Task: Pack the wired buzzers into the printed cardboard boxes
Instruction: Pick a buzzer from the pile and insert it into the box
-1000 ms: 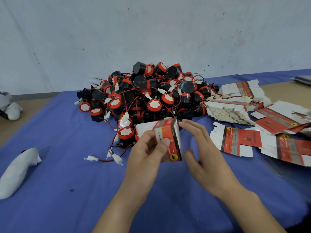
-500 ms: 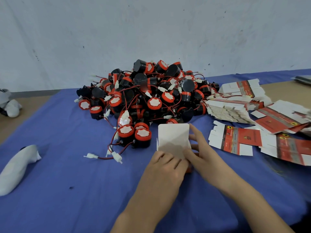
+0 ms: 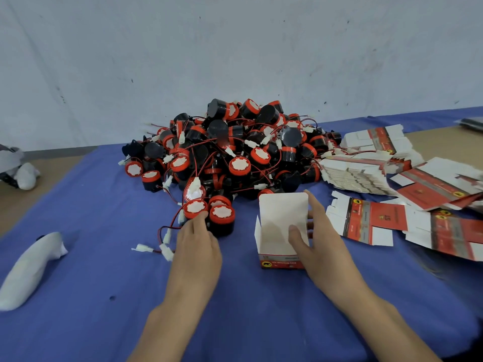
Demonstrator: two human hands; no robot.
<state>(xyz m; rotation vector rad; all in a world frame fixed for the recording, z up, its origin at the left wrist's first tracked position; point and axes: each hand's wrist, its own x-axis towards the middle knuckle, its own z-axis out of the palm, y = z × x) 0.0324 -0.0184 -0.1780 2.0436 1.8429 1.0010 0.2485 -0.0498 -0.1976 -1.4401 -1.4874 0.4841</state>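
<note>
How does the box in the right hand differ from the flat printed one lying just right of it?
The held box is folded up, standing with its lid flap raised; the flat box lies unfolded on the blue cloth. The held box shows its white inside, the flat box its red printed face. The right hand grips the held box; no hand touches the flat box. Both carry red print.

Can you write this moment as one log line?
left hand: touches front buzzer | right hand: holds open box | box empty, upright
</note>
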